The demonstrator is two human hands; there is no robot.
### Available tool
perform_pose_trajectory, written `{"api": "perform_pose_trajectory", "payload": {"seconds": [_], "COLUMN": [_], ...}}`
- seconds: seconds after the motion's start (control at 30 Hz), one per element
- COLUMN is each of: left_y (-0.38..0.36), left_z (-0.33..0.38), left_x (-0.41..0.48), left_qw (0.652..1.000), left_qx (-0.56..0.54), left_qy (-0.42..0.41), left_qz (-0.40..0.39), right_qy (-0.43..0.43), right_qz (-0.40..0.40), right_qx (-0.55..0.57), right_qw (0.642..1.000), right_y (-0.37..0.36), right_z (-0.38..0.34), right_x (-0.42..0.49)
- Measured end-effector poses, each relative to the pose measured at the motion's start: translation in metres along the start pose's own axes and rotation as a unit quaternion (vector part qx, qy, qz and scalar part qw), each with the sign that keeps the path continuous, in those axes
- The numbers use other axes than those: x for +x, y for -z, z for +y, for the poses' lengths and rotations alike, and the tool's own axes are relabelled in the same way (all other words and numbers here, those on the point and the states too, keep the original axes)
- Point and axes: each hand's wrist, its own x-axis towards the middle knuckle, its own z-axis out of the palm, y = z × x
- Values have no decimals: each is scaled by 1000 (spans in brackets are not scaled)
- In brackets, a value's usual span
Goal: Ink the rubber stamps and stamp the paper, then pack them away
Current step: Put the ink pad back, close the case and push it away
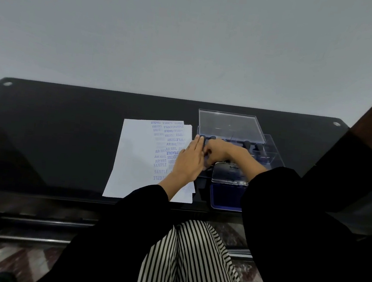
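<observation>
Against the grey wall (191, 38) stands my black glass table (65, 139). Stamped paper (137, 158) lies at its front edge, the open ink pad (225, 197) beside it. My left hand (189, 162) lies flat against the stamp case (269, 149); my right hand (218, 151), touching the left, curls among the rubber stamps (246, 144), and whether it grips one I cannot tell.

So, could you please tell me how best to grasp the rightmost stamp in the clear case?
Take the rightmost stamp by its rounded knob, straight down from above: it stands upright, and the walls of the clear case and the neighbouring stamp block its sides.
</observation>
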Motion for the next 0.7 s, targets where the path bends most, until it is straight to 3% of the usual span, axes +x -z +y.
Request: {"api": "perform_pose_trajectory", "payload": {"seconds": [0.37,0.6,0.7], "left_y": [1,-2,-2], "left_z": [3,4,3], "left_x": [-5,-6,-6], "left_qw": [996,997,997], "left_qx": [-89,-78,-72], "left_qy": [5,8,6], "left_qz": [28,19,17], "right_qy": [-28,-140,-154], "right_qz": [110,87,99], "right_qx": [200,299,283], "right_qw": [973,940,941], "right_y": [17,-1,-9], "right_z": [24,26,22], "right_x": [-13,-7,-2]}}
